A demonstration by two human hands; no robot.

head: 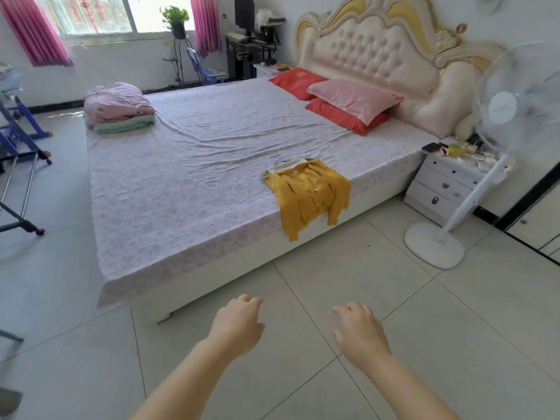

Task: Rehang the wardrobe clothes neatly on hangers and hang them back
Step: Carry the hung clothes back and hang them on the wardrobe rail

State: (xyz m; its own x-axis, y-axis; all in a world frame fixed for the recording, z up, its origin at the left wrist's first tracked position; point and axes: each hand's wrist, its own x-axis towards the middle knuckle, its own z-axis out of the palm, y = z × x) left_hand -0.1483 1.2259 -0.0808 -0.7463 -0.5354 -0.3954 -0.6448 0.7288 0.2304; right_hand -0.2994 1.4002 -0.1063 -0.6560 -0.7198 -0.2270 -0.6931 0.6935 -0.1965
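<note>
A yellow cardigan lies on the near right edge of the bed, its lower part and one sleeve draped over the side. A white hanger pokes out at its collar. My left hand and my right hand are stretched out over the tiled floor, well short of the bed. Both hold nothing and their fingers are loosely curled.
A white standing fan and a white nightstand stand right of the bed. Folded pink and green bedding sits at the bed's far left corner; pillows lie by the headboard. A metal rack stands at left.
</note>
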